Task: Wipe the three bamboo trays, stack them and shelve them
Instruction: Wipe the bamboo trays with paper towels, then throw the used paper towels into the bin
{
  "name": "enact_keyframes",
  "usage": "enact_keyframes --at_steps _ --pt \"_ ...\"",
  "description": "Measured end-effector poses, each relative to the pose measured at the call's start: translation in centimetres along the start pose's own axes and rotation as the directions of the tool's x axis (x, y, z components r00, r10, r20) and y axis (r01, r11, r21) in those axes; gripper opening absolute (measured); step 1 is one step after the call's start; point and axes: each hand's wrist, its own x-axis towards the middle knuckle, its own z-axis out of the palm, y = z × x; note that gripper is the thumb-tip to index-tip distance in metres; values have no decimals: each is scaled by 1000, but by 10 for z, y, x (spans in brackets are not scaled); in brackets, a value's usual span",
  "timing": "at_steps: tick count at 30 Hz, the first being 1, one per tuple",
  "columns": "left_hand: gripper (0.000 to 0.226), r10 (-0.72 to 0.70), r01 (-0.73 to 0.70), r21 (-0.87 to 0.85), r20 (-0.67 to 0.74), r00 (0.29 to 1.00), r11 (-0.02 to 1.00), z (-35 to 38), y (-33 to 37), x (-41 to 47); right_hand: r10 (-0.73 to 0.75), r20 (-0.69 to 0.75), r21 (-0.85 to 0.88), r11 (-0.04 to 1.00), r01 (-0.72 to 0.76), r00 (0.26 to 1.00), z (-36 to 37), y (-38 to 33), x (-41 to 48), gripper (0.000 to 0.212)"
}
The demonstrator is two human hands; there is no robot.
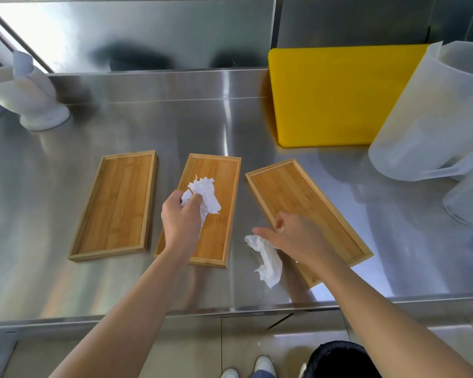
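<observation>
- Wiping is the step in hand: the left hand clutches a crumpled paper towel over the middle tray.
- The right hand, fingers loosely spread, hovers over the right tray, gripping nothing; a second towel lies at its 7 o'clock.
- The left tray sits at 9 o'clock.
- Next, I judge: finish wiping, then stack.
- The steel desk carries a yellow board at 1 o'clock; no shelf is clearly visible.

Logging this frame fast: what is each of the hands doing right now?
Left hand: closed on a crumpled paper towel over the middle tray.
Right hand: open, fingers spread, holding nothing, above a second paper towel.
</observation>
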Motion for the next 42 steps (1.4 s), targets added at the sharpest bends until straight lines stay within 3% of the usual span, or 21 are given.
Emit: enact_keyframes --at_steps 4,8,15,21,26,34,37,42 --pt "26 -29 27 41 35 999 999 -6 -7 -8 2 137 -179 984 23 991 10 -8 -4 59" --pt "11 -43 36 79 83 996 996 -12 -12 -19 -5 153 -230 972 41 988 17 -8 -9 19" --pt "16 8 -38 111 253 967 993 -17 -14 -38 84 -128 95 993 -73 988 9 0 -29 17" --pt "15 19 -82 105 498 867 991 17 -15 -74 275 -341 245 949 -198 899 0 33 -80 35" --pt "7 35 -196 151 699 714 969 53 -20 -128 452 -423 387 874 -294 785 -10 81 -138 18" --pt "4 13 -338 178 869 494 924 106 -37 -224 632 -484 531 762 -371 605 -3 179 -221 22" --pt "5 -39 -383 243 883 469 891 130 -62 -261 677 -434 548 722 -423 594 16 223 -247 23" --pt "8 -185 -272 365 836 516 890 171 -124 -318 742 -313 533 654 -537 593 64 292 -288 18"
